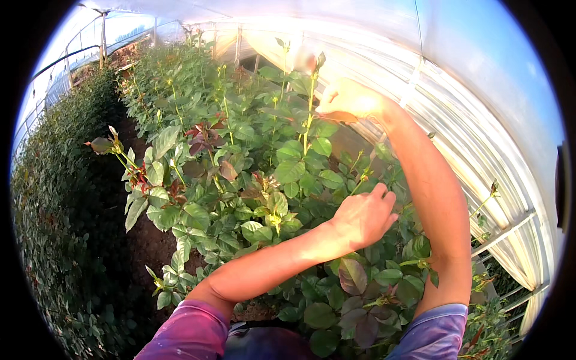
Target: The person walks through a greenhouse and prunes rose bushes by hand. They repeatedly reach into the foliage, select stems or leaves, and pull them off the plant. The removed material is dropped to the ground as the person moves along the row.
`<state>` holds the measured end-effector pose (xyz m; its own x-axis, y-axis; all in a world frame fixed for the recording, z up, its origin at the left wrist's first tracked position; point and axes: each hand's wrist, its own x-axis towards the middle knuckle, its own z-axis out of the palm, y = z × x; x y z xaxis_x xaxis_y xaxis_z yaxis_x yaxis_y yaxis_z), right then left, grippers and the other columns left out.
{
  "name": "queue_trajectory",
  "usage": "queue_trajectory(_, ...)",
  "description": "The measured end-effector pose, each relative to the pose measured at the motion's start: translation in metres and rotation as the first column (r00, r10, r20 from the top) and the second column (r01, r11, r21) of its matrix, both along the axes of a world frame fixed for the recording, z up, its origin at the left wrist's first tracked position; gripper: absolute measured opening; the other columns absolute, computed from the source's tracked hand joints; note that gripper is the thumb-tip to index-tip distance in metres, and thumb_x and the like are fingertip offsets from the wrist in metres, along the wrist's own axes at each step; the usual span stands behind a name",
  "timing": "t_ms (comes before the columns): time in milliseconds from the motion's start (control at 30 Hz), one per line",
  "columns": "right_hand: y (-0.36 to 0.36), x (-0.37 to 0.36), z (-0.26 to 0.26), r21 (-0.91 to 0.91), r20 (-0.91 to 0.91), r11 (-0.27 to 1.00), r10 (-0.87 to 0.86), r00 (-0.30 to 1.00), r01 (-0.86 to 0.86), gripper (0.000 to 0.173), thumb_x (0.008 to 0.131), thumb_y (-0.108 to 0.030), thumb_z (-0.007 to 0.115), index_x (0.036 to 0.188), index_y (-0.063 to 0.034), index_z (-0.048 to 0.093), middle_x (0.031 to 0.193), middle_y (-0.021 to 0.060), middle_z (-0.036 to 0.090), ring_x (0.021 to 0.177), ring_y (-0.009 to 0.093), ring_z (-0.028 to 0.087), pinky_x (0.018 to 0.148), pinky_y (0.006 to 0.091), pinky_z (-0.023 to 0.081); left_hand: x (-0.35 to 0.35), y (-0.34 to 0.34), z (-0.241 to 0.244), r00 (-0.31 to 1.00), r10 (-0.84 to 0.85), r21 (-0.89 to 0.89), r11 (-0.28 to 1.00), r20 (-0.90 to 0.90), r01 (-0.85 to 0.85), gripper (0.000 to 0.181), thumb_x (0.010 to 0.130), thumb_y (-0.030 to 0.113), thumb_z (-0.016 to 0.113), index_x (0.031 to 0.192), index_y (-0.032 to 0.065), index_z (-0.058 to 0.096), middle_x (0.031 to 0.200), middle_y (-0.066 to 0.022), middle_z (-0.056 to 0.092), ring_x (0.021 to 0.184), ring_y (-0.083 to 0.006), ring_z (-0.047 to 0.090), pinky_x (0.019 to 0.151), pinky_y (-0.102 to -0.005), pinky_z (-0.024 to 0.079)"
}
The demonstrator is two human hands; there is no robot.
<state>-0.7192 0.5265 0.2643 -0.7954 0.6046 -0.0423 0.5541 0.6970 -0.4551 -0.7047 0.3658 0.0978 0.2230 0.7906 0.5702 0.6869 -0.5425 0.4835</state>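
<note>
Rose bushes (288, 171) with green and reddish leaves stand in front of me. My right hand (351, 101) is raised at the upper right, fingers bent beside an upright rose stem (309, 121) that carries a bud (320, 60). A reddish-brown leaf (339, 116) lies just under its fingers; glare hides whether they grip it. Lower down, my left hand (366, 216) reaches across to the right with curled fingers among the foliage, near a thin stem with a small green tip (363, 178). Whether anything is between its fingers cannot be seen.
Another rose bud (101, 145) leans out at the left, over a dark soil path (150, 243). Beyond the path runs a second plant row (63, 180). Pale plastic sheeting (486, 166) and a metal rail (504, 231) line the right side. Posts (102, 40) stand at the far left.
</note>
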Motion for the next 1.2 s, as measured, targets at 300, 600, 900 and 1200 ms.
queue_trajectory(300, -0.055, -0.017, -0.032, -0.174, -0.212, 0.951, 0.219, 0.952, -0.257, 0.017, 0.096, -0.018, 0.068, 0.1, -0.0036, 0.076, 0.087, 0.0016, 0.072, 0.068, 0.009, 0.062, 0.056, 0.0264, 0.048, -0.198, -0.103, 0.075, 0.765, 0.096, 0.113, 0.97, 0.637, -0.217, 0.025, 0.103, 0.002, 0.058, 0.128, -0.0045, 0.059, 0.122, -0.0128, 0.071, 0.087, -0.0127, 0.067, 0.072, -0.0269, 0.056)
queue_trajectory(600, -0.1, -0.015, -0.029, -0.133, -0.047, 0.942, 0.304, 0.952, -0.307, 0.025, 0.092, -0.027, 0.075, 0.1, -0.0031, 0.076, 0.089, 0.003, 0.071, 0.073, 0.01, 0.064, 0.059, 0.0266, 0.049, -0.204, -0.062, 0.022, 0.964, 0.233, -0.09, 0.971, 0.129, -0.223, 0.013, 0.092, 0.0, 0.067, 0.104, -0.0013, 0.073, 0.081, 0.0004, 0.069, 0.076, -0.0064, 0.06, 0.068, -0.0302, 0.051)
queue_trajectory(900, -0.092, 0.006, -0.083, -0.612, -0.373, 0.769, -0.076, 0.925, -0.184, 0.021, 0.096, -0.026, 0.064, 0.087, -0.0086, 0.067, 0.074, -0.0019, 0.059, 0.063, 0.009, 0.056, 0.053, 0.0276, 0.043, -0.213, -0.053, 0.004, 0.876, 0.045, -0.327, 0.936, 0.479, 0.131, 0.013, 0.101, 0.012, 0.064, 0.102, 0.0012, 0.072, 0.085, -0.0004, 0.068, 0.072, -0.0075, 0.06, 0.063, -0.0263, 0.05)
queue_trajectory(1200, -0.074, 0.02, -0.13, -0.06, -0.204, 0.942, 0.311, 0.928, -0.329, 0.023, 0.091, -0.018, 0.078, 0.106, -0.0056, 0.067, 0.083, 0.0004, 0.064, 0.071, 0.012, 0.056, 0.062, 0.0316, 0.047, -0.187, -0.052, 0.013, 0.803, 0.23, -0.29, 0.954, 0.55, -0.075, 0.015, 0.105, 0.017, 0.059, 0.109, 0.0034, 0.065, 0.085, -0.0013, 0.064, 0.061, -0.0066, 0.053, 0.053, -0.0247, 0.04)
